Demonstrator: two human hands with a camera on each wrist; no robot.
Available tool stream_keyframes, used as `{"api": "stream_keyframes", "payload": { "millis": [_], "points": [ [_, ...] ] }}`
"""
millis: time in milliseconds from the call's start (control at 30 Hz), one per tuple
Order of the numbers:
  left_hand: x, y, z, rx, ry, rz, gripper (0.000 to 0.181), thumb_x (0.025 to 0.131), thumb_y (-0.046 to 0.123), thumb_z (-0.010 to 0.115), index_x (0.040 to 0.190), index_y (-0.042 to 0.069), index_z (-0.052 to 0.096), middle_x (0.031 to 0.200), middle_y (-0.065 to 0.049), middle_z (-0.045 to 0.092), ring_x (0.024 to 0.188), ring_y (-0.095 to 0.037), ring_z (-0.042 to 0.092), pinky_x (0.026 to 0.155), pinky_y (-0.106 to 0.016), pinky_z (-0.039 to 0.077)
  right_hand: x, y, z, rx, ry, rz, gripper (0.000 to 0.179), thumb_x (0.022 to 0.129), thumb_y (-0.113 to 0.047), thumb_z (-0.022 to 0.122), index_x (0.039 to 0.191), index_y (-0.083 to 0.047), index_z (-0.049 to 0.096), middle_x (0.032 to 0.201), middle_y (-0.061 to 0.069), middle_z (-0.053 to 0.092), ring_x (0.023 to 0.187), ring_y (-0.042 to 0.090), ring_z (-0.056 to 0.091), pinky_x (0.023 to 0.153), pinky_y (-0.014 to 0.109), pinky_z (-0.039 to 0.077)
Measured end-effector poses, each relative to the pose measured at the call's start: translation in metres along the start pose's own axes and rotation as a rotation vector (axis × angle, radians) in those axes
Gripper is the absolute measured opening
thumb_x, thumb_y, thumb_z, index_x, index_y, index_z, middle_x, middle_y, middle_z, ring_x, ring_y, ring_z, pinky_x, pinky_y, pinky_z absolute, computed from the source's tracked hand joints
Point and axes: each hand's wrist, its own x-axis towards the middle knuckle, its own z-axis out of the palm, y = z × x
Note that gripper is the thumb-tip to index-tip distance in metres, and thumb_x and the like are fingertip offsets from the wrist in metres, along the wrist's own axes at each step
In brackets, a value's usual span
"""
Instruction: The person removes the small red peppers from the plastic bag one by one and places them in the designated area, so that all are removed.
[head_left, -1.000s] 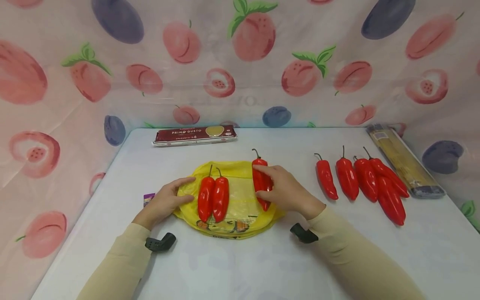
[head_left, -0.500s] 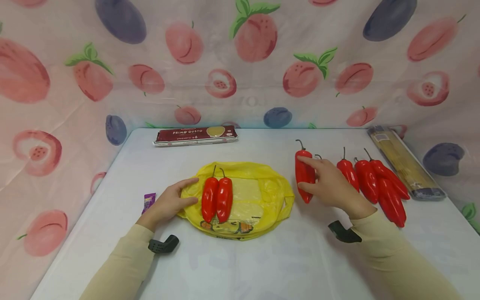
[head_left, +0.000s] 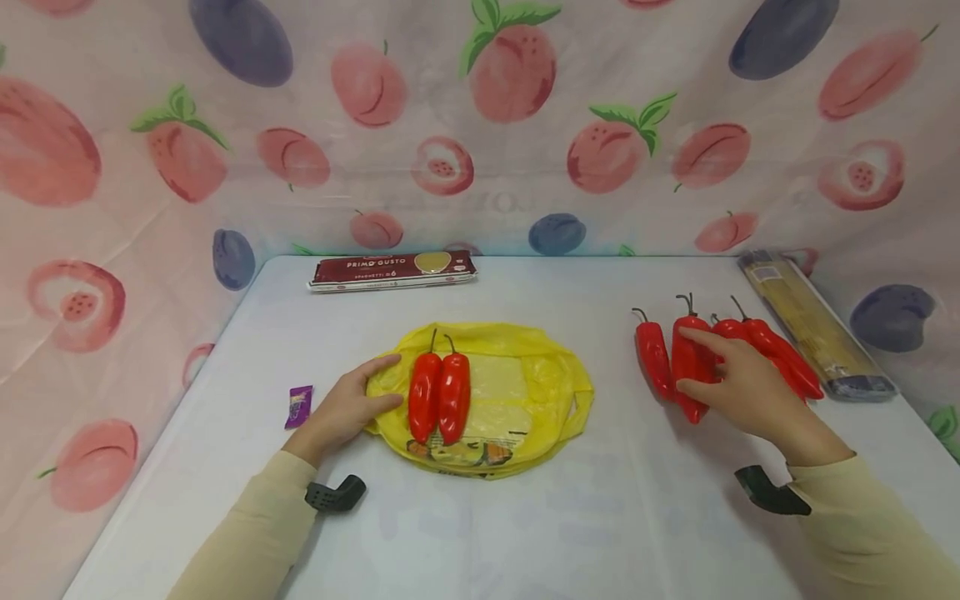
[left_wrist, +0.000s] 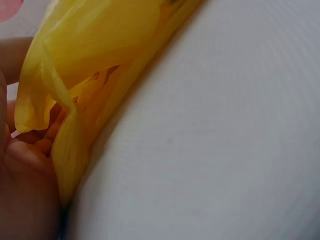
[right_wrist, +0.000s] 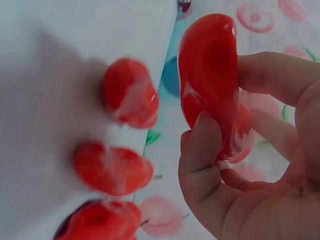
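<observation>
In the head view my left hand (head_left: 343,410) rests at the left edge of a flattened yellow plastic bag (head_left: 543,392), thumb and forefinger spread apart over it. The left wrist view shows the bag's folds (left_wrist: 95,45) in front of some fingers. Two red peppers (head_left: 423,400) lie side by side on the bag, stems pointing away. My right hand (head_left: 750,387) grips another red pepper (head_left: 692,367) between thumb and fingers; the right wrist view shows this pepper (right_wrist: 207,60) held up off the table. Other red peppers lie around it, some partly hidden by the hand.
A dark red spaghetti pack (head_left: 393,271) lies along the back of the table. At the right edge is a clear pack of long pasta (head_left: 813,325). A small purple packet (head_left: 299,407) sits left of the left hand. Fruit-patterned cloth (head_left: 517,150) hangs behind.
My right hand has carried the red pepper from over the bag's right side rightward to the pepper group. The left hand stays at the bag's left edge.
</observation>
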Motion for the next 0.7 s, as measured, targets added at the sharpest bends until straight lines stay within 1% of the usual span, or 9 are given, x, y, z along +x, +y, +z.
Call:
{"api": "stream_keyframes", "payload": {
  "millis": [167,300,433,533,700],
  "points": [
    [0.0,0.001,0.002,0.011,0.006,0.008,0.069,0.092,0.028,0.07,0.154,0.019,0.04,0.154,-0.016,0.036,0.116,-0.027,0.053,0.09,-0.029,0.053,-0.005,0.014,-0.007,-0.029,0.005,0.029,0.087,0.085,-0.021,0.08,0.154,-0.001,0.032,0.139,0.036,0.036,0.119,0.059,0.037,0.073,0.059,0.057],
    [0.0,0.003,0.003,0.015,0.008,-0.001,0.069,0.092,0.028,0.071,0.154,0.022,0.041,0.154,-0.014,0.037,0.116,-0.027,0.054,0.089,-0.029,0.053,-0.009,0.025,-0.012,-0.055,0.022,0.039,0.087,0.084,-0.018,0.08,0.153,0.001,0.031,0.138,0.037,0.035,0.118,0.06,0.036,0.073,0.061,0.057],
    [0.0,0.003,0.003,0.016,0.007,0.004,0.069,0.092,0.028,0.071,0.154,0.021,0.041,0.153,-0.015,0.038,0.114,-0.026,0.055,0.088,-0.028,0.054,-0.013,0.036,-0.015,-0.097,0.037,0.039,0.087,0.082,-0.016,0.081,0.152,0.003,0.033,0.135,0.039,0.037,0.116,0.061,0.036,0.072,0.062,0.056],
    [0.0,0.002,0.003,0.027,0.006,0.004,0.07,0.092,0.029,0.07,0.154,0.02,0.04,0.154,-0.016,0.037,0.115,-0.027,0.054,0.089,-0.029,0.053,-0.017,0.043,-0.017,-0.117,0.027,0.057,0.086,0.083,-0.018,0.08,0.151,0.003,0.034,0.131,0.04,0.039,0.114,0.061,0.036,0.069,0.06,0.057],
    [0.001,0.001,0.003,0.047,0.01,-0.005,0.069,0.092,0.03,0.07,0.154,0.022,0.041,0.154,-0.015,0.036,0.119,-0.028,0.051,0.091,-0.031,0.053,-0.021,0.053,-0.019,-0.117,-0.017,0.104,0.085,0.085,-0.023,0.078,0.151,0.004,0.033,0.125,0.041,0.043,0.109,0.059,0.038,0.064,0.052,0.059]
  ]
}}
